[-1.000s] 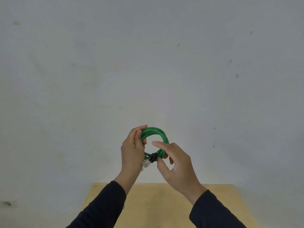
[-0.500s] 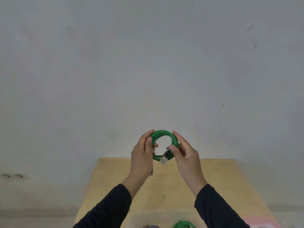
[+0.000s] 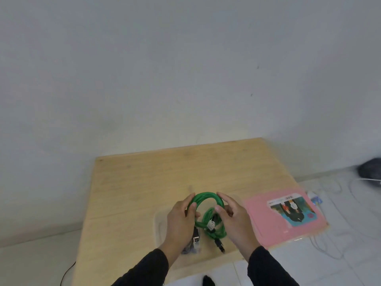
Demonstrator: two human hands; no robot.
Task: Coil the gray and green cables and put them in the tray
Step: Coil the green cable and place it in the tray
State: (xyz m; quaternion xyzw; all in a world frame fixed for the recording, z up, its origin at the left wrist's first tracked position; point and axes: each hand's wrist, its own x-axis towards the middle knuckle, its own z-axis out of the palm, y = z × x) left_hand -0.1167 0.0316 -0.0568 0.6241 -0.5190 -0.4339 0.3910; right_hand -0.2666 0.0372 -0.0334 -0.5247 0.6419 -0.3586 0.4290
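Broadly, you face a plain pale wall (image 3: 185,69) above a light wooden table (image 3: 134,193) on a white tiled floor (image 3: 340,234), where loose white cords (image 3: 329,186) trail beside a dark bundle (image 3: 370,171). On the table's right side lies a pink folder (image 3: 268,219) with a picture label, and beside it a clear tray (image 3: 159,223), hard to make out, holds another green coil (image 3: 216,234) and what looks like gray cable (image 3: 190,247). Your left hand (image 3: 179,221) and right hand (image 3: 237,221) each pinch a side of the coiled green cable (image 3: 203,198), upright just above the tray.
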